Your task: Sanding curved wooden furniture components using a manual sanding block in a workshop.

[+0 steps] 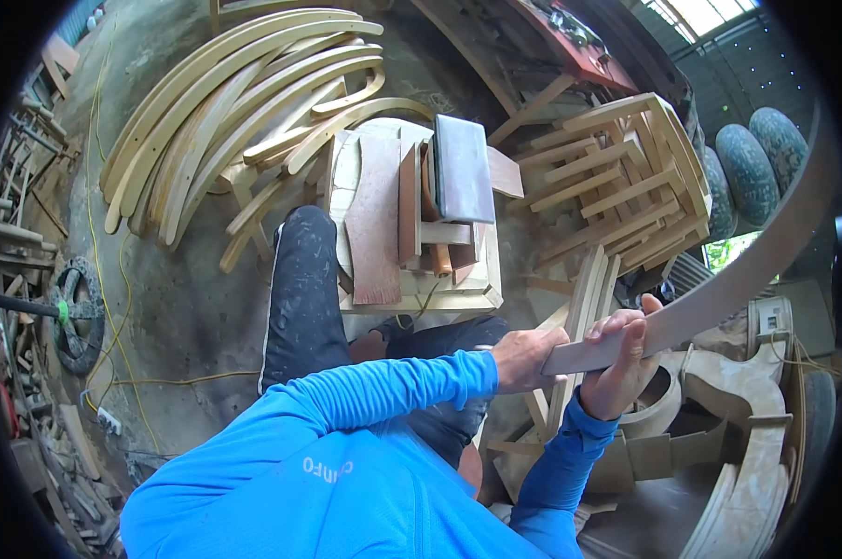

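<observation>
I am watching from far away, and I am seeing two hands holding one long curved board (719,279). The right hand (626,359) is wrapping its fingers around the near end of the board, thumb on top, closed tight on it. The left hand (525,359) is pressing against the very end of the same board and is curling onto it too. The board is sticking up and out to the right, bending like a bow, in front of the person's chest. I am thinking it is stiff and hard, not floppy, since it is keeping its bend in the air. It is long and thin, so I am guessing the far end is pulling down and wanting to swing. The flat face looks smooth, so it may be a bit slippery. Holding it near the end with both hands, as now, is giving good control; a grip nearer the middle would feel lighter. Ahead, a low wooden box (421,293) is sitting on the floor, and flat boards and a grey slab (463,168) are lying on top of it. To its left, a pile of curved wood strips (234,102) is resting on the ground. To the right, a stack of wooden frames (616,177) is standing. The person's knee in dark trousers (304,289) is just beside the box.
</observation>
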The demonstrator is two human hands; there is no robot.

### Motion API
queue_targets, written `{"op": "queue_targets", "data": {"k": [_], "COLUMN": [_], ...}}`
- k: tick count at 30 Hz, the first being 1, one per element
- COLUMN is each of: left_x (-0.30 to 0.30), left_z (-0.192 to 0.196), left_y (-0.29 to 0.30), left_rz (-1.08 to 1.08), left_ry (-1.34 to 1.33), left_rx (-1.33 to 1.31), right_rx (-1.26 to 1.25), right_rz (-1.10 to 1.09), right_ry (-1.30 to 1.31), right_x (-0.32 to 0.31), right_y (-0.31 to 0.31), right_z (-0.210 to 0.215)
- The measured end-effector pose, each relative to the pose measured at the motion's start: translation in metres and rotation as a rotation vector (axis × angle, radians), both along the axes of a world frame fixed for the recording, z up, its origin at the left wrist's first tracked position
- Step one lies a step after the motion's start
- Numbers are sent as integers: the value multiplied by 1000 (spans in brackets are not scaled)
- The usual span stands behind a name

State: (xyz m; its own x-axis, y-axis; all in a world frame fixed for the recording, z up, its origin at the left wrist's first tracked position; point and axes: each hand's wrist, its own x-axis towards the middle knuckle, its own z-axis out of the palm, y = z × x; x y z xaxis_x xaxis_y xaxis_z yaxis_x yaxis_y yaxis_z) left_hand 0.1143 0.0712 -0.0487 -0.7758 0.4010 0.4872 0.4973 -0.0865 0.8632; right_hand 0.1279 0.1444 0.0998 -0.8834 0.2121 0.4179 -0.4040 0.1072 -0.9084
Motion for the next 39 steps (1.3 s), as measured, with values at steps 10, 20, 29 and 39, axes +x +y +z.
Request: {"op": "queue_targets", "data": {"k": [10,20,29,39], "left_x": [-3,-49,-172,-226], "left_z": [17,22,15,11], "left_y": [0,-9,-79,-92], "left_rz": [-78,183,638,607], "left_ry": [-325,-536,-264,-218], "left_rx": [232,211,-744,-1036], "right_rx": [288,464,652,623], "right_rz": [-74,-201,-233,-85], "right_ry": [-209,-357,-410,-505], "right_x": [92,152,274,240], "right_y": [28,61,79,78], "right_z": [-118,-148,-184,-158]}}
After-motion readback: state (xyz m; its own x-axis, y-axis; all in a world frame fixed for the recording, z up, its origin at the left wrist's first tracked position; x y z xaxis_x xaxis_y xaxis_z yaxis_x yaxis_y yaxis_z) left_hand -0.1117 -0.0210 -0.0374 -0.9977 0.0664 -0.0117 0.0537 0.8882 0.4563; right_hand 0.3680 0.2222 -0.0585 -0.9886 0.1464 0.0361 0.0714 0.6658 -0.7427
